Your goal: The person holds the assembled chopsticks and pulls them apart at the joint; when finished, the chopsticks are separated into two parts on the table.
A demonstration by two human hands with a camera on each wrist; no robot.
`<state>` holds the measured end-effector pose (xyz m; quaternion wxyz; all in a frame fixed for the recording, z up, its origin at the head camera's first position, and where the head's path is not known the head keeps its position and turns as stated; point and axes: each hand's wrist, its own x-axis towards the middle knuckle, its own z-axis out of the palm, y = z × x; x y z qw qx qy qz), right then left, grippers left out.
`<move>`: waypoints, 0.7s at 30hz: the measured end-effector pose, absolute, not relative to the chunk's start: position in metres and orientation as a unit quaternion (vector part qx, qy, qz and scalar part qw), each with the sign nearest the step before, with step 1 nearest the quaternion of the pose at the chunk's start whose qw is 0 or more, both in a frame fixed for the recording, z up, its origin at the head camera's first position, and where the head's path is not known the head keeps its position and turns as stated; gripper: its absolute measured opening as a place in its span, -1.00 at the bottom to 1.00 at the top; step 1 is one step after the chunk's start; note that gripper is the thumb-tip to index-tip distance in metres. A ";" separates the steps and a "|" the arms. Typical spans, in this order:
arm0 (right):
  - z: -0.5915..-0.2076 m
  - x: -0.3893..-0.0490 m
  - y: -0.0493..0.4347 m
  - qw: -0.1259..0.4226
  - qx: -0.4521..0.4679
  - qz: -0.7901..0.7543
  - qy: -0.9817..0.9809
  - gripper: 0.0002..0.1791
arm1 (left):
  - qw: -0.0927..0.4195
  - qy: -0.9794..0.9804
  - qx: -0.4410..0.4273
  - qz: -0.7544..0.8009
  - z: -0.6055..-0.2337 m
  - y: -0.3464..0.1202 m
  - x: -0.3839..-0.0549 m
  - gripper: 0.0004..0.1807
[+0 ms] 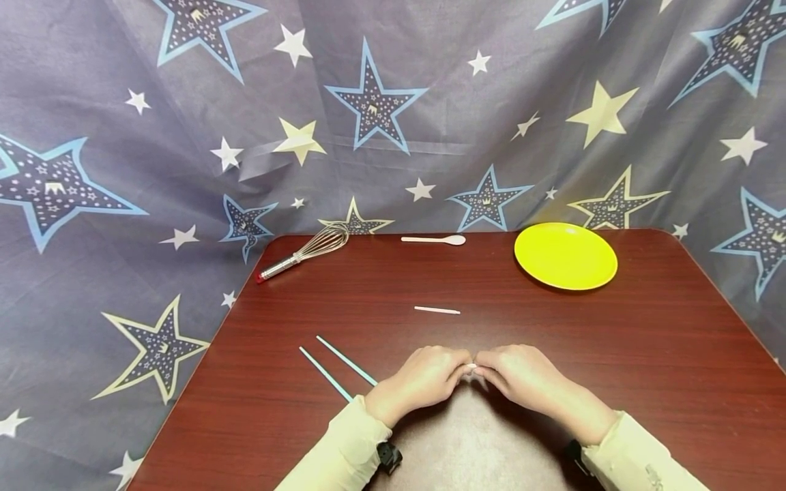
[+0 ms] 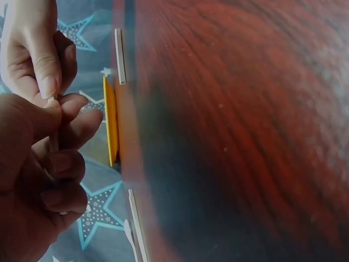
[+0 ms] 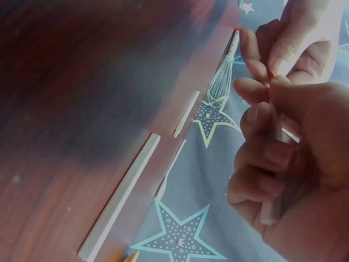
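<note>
Both hands meet fingertip to fingertip low over the front middle of the table. My left hand (image 1: 424,378) pinches one end of a slim pale stick (image 3: 271,212), and my right hand (image 1: 531,378) pinches it from the other side. Curled fingers wrap the stick on both sides and hide most of its length. Only a small white bit shows between the thumbs in the head view. I cannot tell if it is one piece or two. Just beyond the hands lies another short pale stick (image 1: 437,310).
Two thin light blue sticks (image 1: 328,374) lie partly behind the left forearm. At the back are a wire whisk (image 1: 307,252), a white spoon (image 1: 433,239) and a yellow plate (image 1: 565,256). The right wrist view shows a nearer pale stick (image 3: 120,196). A star-patterned cloth (image 1: 393,177) hangs behind the table.
</note>
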<state>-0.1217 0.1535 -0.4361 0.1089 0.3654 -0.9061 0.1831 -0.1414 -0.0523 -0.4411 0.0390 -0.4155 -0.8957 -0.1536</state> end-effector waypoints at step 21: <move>-0.436 -0.121 0.152 0.154 0.371 0.182 -0.897 -0.67 | 0.021 -0.873 -0.443 -0.204 -0.441 -0.059 -0.145 -0.82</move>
